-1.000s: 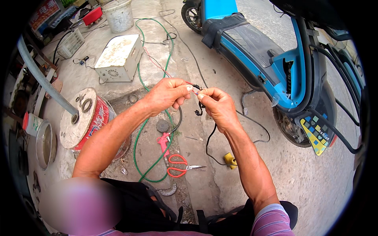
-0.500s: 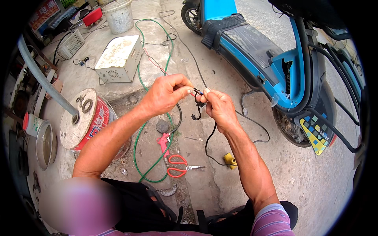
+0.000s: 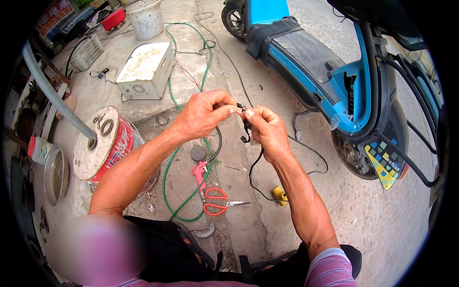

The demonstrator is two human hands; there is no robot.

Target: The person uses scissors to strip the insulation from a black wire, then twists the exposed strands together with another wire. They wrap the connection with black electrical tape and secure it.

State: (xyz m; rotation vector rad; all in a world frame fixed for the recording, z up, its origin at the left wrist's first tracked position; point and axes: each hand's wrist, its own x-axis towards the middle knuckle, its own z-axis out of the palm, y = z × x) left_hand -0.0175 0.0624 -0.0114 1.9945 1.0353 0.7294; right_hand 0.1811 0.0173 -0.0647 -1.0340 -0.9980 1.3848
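In front of me, my left hand (image 3: 203, 114) is closed in a pinch on a thin red wire (image 3: 238, 114). Close beside it, my right hand (image 3: 267, 131) pinches the end of a thin wire, its fingertips almost meeting the left ones. A small black bundle of tape or connectors (image 3: 246, 128) dangles between the hands. From under the right hand a black cable (image 3: 250, 178) runs down to a small yellow object (image 3: 279, 194) on the ground. Thin red and dark leads (image 3: 189, 76) run from behind the left hand toward a metal box (image 3: 146, 71).
Red-handled scissors (image 3: 216, 203) and a pink air gun (image 3: 198, 174) lie on the concrete below my hands, with a green hose (image 3: 164, 186) looping around. A blue electric scooter (image 3: 306, 62) stands at the right. A red-and-white drum (image 3: 98, 143) and pale bucket (image 3: 146, 21) are at the left.
My fingertips have shifted slightly on the wires, and a thin wire end now shows between them. The black bundle has swung a little to the right. Both arms stay nearly in place.
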